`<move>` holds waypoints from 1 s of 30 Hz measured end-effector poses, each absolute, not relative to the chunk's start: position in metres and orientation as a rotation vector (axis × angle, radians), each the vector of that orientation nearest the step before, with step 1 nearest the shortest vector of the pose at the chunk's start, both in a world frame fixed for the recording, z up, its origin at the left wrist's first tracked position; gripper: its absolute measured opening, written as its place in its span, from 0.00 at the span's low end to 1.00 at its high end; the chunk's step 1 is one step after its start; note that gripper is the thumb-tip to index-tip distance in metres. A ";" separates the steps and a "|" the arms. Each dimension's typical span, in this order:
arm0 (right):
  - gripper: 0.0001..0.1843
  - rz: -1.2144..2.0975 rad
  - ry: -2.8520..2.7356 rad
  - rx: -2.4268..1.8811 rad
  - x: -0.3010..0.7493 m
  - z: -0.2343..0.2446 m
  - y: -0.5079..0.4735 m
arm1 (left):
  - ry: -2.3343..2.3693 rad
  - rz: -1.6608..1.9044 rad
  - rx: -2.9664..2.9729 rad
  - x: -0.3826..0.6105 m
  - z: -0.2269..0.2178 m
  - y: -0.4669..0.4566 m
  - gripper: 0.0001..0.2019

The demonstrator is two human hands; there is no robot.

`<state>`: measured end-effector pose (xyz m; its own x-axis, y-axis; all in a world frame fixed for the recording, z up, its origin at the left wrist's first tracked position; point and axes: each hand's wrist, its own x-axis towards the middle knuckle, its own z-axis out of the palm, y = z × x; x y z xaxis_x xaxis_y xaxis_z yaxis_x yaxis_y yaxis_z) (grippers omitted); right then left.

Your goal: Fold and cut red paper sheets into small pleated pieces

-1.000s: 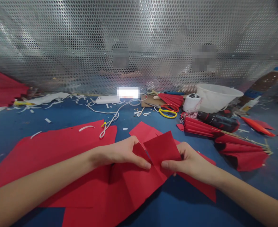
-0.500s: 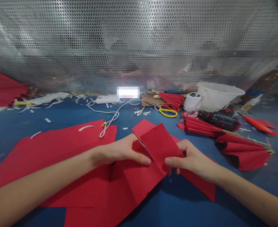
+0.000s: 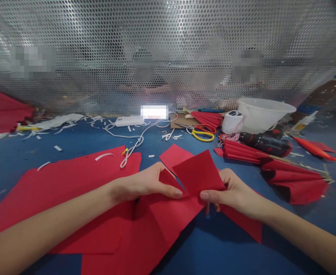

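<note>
Between my two hands is a sheet of red paper [image 3: 170, 217], split by a gap from its far edge down to near my thumbs. My left hand [image 3: 153, 183] pinches the left part, thumb on top and fingers hidden beneath. On the right, my right hand [image 3: 230, 193] grips the other part, a squarish flap [image 3: 199, 172] tilted up, with the thumb over it and fingertips underneath. Another red piece [image 3: 175, 154] shows behind the gap, and one more [image 3: 243, 221] lies under my right hand. Larger red sheets [image 3: 79, 191] lie beneath my left forearm.
Scissors [image 3: 203, 133] with red and yellow handles lie beyond my hands. Nearby are a white cable [image 3: 140, 139], a thread spool [image 3: 232, 122], a white bowl [image 3: 265, 114], a dark bottle [image 3: 266, 145] and folded red paper fans [image 3: 293, 179]. A perforated metal panel [image 3: 99, 57] stands behind.
The flap in my right hand has turned clockwise and moved slightly right. The gap between the two parts is wider. My left hand has barely moved.
</note>
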<state>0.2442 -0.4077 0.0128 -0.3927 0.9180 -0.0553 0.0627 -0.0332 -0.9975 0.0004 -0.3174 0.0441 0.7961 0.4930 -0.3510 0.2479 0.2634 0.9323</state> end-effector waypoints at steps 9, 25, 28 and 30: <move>0.13 1.486 -1.438 -1.022 0.245 0.008 -0.408 | 0.750 0.158 1.322 0.000 0.046 -0.315 0.17; 0.18 1.341 -1.380 -1.138 0.236 0.007 -0.408 | 0.650 0.273 1.278 -0.001 0.037 -0.318 0.14; 0.16 1.358 -1.336 -1.106 0.234 0.008 -0.410 | 0.623 0.239 1.297 0.002 0.038 -0.319 0.21; 0.17 1.424 -1.358 -1.104 0.233 0.009 -0.410 | 0.586 0.213 1.318 0.004 0.038 -0.320 0.24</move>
